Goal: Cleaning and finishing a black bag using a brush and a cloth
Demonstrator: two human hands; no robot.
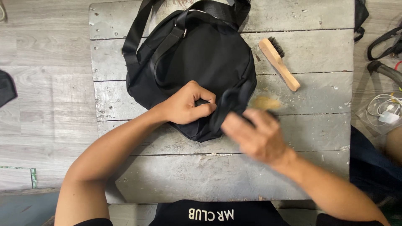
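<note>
A black fabric backpack (pixel 201 58) lies flat on a worn grey wooden table (pixel 318 96), its straps toward the far edge. My left hand (pixel 188 104) is clenched on the bag's lower edge, pinching the fabric. My right hand (pixel 257 136), blurred by motion, grips a small wooden-backed brush (pixel 264 103) held against a raised fold of the bag at its lower right corner. The brush's bristles are mostly hidden by blur and my fingers.
A second wooden brush (pixel 278 60) with dark bristles lies on the table right of the bag. White cables (pixel 383 111) and black straps (pixel 383 42) sit at the right edge. Grey plank floor (pixel 46 83) extends to the left.
</note>
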